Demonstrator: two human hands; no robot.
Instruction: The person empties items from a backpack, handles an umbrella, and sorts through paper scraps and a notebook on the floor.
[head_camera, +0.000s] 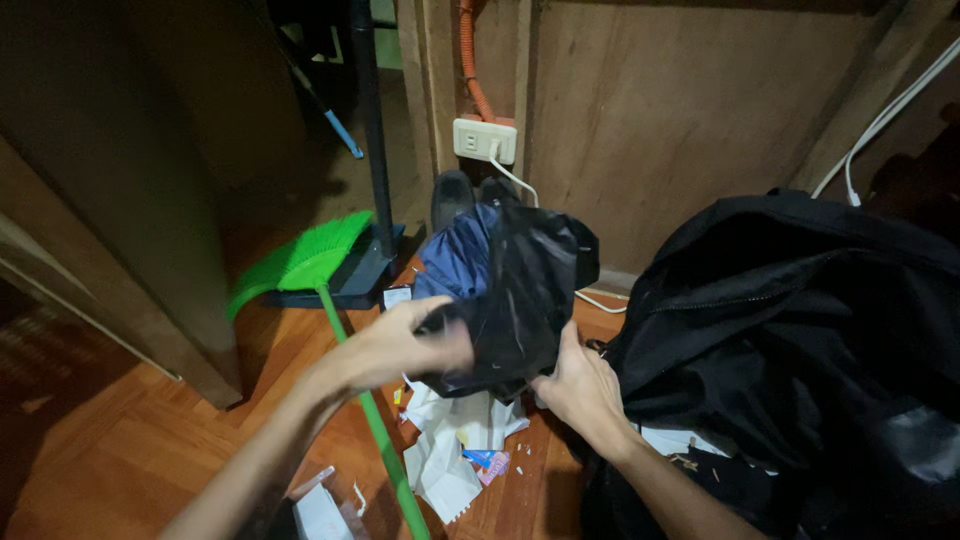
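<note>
Both your hands hold a crumpled black plastic bag up over a heap of litter on the wooden floor.

Your left hand (405, 345) closes over the left edge of the crumpled black plastic bag (520, 290), fingers curled round the film, while your right hand (580, 385) grips the bag's lower right edge from beneath. The bag hangs in the air between the two hands, in front of the brown wooden wall. Right under it lies a pile of crumpled white paper scraps (455, 440) on the reddish parquet floor (120, 450). The green handle of a green-bristled broom (315, 265) runs past your left wrist, its head lying near a dark pole. A large black fabric backpack (800, 330) sits just beside your right hand. A white wall socket (485, 140) with a white cable plugged in sits on the wall above the bag.
</note>
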